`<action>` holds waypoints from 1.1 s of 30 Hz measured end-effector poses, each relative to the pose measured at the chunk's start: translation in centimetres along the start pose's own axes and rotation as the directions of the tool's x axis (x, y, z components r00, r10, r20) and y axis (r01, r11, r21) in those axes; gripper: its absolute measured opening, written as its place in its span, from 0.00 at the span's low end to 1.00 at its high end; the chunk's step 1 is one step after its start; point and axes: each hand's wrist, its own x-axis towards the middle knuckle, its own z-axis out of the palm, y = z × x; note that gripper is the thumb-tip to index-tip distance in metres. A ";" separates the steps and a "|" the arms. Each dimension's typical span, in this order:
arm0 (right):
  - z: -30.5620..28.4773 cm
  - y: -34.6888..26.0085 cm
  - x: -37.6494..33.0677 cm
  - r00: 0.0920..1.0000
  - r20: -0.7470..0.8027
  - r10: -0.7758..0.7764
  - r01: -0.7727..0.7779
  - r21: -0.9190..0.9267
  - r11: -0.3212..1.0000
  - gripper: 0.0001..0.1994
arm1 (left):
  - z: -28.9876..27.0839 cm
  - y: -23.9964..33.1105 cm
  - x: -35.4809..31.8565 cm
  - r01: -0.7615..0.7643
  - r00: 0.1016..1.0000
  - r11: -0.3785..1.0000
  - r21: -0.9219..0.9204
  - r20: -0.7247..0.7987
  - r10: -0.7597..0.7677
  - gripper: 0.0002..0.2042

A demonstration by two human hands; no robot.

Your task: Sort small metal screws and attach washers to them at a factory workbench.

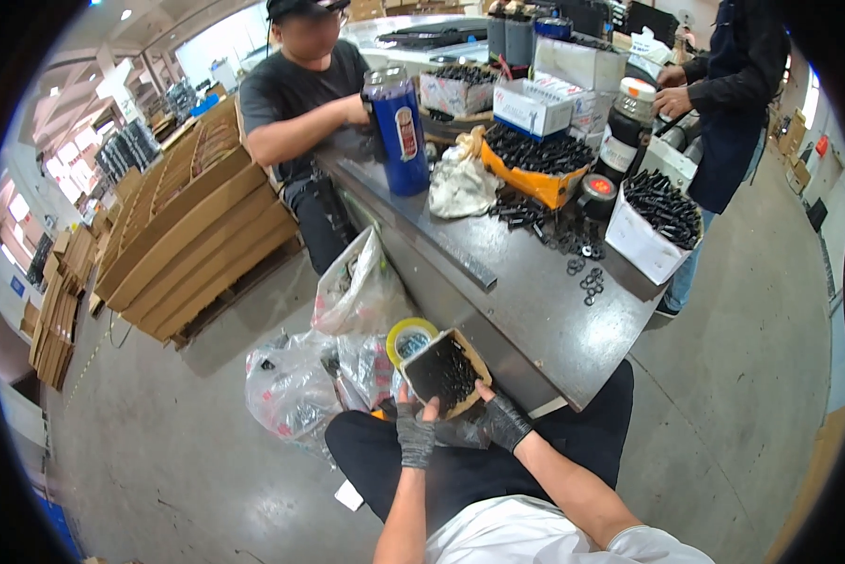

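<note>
Between my hands, low beside the table's near side, is a small open cardboard box (480,356) of small black parts (456,374). Its left portion looks flat and dark; I cannot tell what that is. My left hand (416,434), in a dark fingerless glove, grips the box's near left edge. On the near right edge, my right hand (505,420), gloved alike, has its thumb up over the rim. What bears the box from below is hidden. Touching its far left corner is a roll of yellow tape (402,329).
The metal table (535,296) holds a white box of black parts (650,235), an orange-edged box (535,186), loose black rings (592,285), a blue flask (404,141) and a metal bar (441,242). Plastic bags (296,385) lie left. Two people work across the table.
</note>
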 end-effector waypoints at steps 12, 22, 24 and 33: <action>2.0 1.3 1.4 0.982 -0.137 -0.130 0.134 0.018 0.991 0.23 | -0.2 0.8 0.0 -0.040 0.999 0.991 -0.124 -0.007 0.040 0.36; 3.3 1.4 0.0 0.960 -0.064 -0.274 0.265 -0.121 0.957 0.23 | -1.0 2.8 0.1 0.102 0.993 0.977 -0.185 -0.041 -0.111 0.32; 2.1 1.9 0.7 0.949 -0.020 -0.315 0.305 -0.195 0.932 0.23 | -0.7 2.6 0.3 0.019 0.996 0.983 -0.183 -0.083 -0.035 0.31; 7.3 0.1 1.0 0.930 0.037 -0.367 0.359 -0.314 0.879 0.28 | -1.9 4.5 2.9 -0.018 0.985 0.968 -0.249 -0.170 -0.026 0.26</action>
